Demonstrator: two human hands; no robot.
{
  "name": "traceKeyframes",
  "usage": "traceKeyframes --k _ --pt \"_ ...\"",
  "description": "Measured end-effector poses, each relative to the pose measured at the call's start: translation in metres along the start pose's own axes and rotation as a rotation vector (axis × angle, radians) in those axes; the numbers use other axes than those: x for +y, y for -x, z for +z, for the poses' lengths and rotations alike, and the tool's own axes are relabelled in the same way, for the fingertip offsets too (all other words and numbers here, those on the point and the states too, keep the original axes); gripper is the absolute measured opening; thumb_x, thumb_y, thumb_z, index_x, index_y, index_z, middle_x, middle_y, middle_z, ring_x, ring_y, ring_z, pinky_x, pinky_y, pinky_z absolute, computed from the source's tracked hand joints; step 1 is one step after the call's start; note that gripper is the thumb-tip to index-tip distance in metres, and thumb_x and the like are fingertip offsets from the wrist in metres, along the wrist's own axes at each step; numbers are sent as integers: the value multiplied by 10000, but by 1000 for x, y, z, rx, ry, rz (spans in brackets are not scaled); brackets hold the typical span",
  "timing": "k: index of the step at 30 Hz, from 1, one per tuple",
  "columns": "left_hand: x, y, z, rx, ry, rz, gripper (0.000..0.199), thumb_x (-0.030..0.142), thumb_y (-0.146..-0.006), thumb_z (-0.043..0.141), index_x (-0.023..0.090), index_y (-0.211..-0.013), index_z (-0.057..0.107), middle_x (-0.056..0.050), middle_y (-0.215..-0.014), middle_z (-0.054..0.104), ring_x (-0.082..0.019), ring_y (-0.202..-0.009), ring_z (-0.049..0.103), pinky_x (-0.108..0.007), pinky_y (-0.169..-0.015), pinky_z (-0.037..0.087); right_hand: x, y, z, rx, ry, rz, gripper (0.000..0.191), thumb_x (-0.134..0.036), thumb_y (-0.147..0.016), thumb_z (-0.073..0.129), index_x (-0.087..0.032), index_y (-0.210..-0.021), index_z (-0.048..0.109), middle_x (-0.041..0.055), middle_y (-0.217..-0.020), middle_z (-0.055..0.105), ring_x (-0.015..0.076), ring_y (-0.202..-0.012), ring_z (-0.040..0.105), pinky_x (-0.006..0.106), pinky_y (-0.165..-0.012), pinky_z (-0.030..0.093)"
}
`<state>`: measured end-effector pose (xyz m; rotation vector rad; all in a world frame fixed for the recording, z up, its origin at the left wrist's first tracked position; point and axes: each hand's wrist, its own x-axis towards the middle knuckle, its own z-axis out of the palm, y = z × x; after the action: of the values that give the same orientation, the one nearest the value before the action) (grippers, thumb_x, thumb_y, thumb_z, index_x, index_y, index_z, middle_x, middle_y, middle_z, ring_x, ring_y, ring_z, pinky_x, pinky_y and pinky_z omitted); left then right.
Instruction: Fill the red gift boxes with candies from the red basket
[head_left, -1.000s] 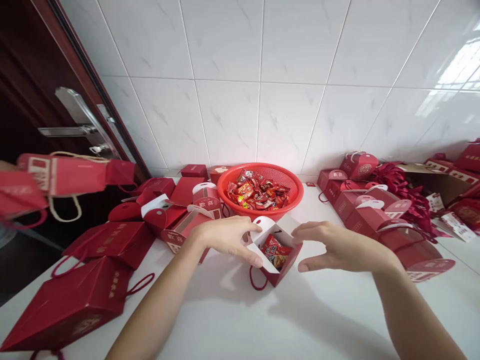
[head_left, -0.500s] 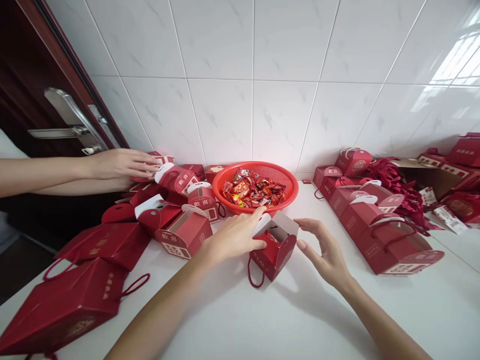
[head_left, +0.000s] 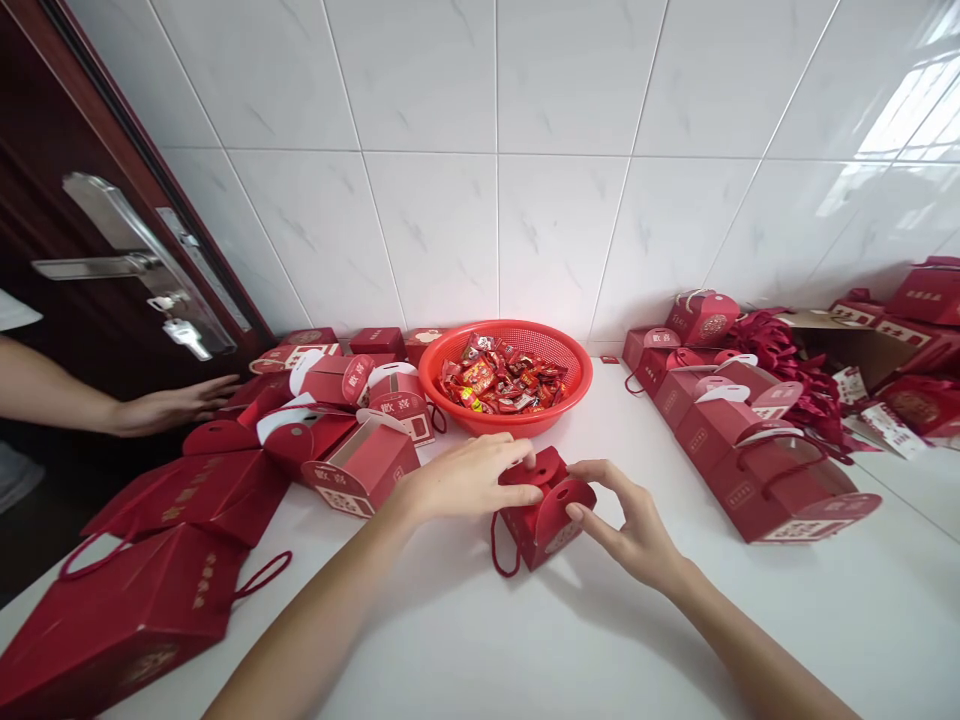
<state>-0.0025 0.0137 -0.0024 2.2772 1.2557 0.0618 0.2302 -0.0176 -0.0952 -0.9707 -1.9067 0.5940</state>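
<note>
A small red candy box (head_left: 541, 532) stands on the white table in front of me, its rounded flaps folded inward over the top. My left hand (head_left: 469, 478) holds its left side, thumb and fingers closed about a flap. On the opposite side, my right hand (head_left: 634, 525) pinches the right flap between thumb and fingers. A dark red cord handle (head_left: 504, 562) loops down at the box's left. Just behind it sits a red plastic basket (head_left: 510, 425) with wrapped candies (head_left: 506, 378) in it. The box's contents are hidden under the flaps.
Several red boxes (head_left: 364, 465) crowd the left of the table, and a row of open ones (head_left: 739, 460) lines the right. Red ribbons (head_left: 810, 390) lie behind that row. Another person's hand (head_left: 172, 405) is at the far left, beside the door.
The box's raised pale-lined flaps have been folded in over the top by my hands. The other person's hands have drawn back left from the boxes. My view has shifted slightly.
</note>
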Motion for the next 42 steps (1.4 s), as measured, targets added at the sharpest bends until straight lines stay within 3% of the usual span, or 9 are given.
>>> traceKeyframes --k 4,9,14,18,24,28,32,37,42 --pt "-2 1 1 -78 66 91 444 580 -970 372 230 -1022 642 -48 -1014 648 -227 -921 621 -307 -779 437 0 1 4 37 25 6 196 -372 -938 596 -268 -1103 609 69 -1053 714 236 -966 691 388 -840 580" --pt "3 -1 9 -68 28 26 341 536 -905 533 239 -1055 610 -48 -1040 638 -246 -978 612 -297 -767 450 12 0 7 117 -6 124 366 -435 -902 622 -258 -1220 585 97 -1241 666 276 -1177 621 467 -1015 506" --pt "-4 -12 15 -57 104 109 341 433 -904 573 265 -1198 609 -41 -1239 640 -243 -1146 593 -304 -919 444 37 -8 1 -27 -170 364 361 -393 -934 472 -249 -1230 620 91 -1352 632 277 -1290 560 509 -1084 440" --pt "-14 -18 13 -72 183 176 398 392 -894 601 270 -1272 619 -35 -1356 608 -237 -1243 556 -301 -997 428 46 -13 1 -174 -234 312 321 -356 -856 573 -228 -1134 669 86 -1239 694 276 -1183 624 465 -1027 480" --pt "-13 -15 9 -38 107 98 466 389 -922 546 287 -1374 594 -36 -1411 590 -264 -1279 545 -328 -1059 409 45 -17 1 -86 -297 438 227 -422 -778 651 -196 -763 637 62 -912 711 211 -821 642 359 -792 515" --pt "-15 -16 9 -35 119 124 490 385 -926 537 285 -1404 578 -36 -1413 593 -265 -1272 555 -311 -1043 425 39 -20 -11 3 -614 541 281 -445 -720 715 -203 -691 576 10 -679 638 161 -677 582 318 -728 482" --pt "-18 -21 14 26 157 129 485 365 -884 601 292 -1364 620 -55 -1277 667 -274 -1180 604 -342 -1023 445 24 -25 -29 109 -850 526 289 -409 -678 792 -239 -803 595 -69 -540 496 121 -549 475 322 -705 487" --pt "-9 -20 22 274 242 70 559 230 -732 734 260 -1287 680 -82 -1216 669 -309 -1122 607 -395 -978 488 -4 -34 -50 217 -726 357 303 -371 -702 797 -250 -925 632 -44 -636 566 142 -631 543 335 -733 489" --pt "16 -5 13 394 665 156 581 212 -723 750 206 -1292 636 -137 -1382 543 -213 -895 663 -378 -817 560 -35 -46 -57 76 -435 283 319 -401 -772 760 -227 -1003 627 7 -751 669 186 -759 637 341 -760 496"
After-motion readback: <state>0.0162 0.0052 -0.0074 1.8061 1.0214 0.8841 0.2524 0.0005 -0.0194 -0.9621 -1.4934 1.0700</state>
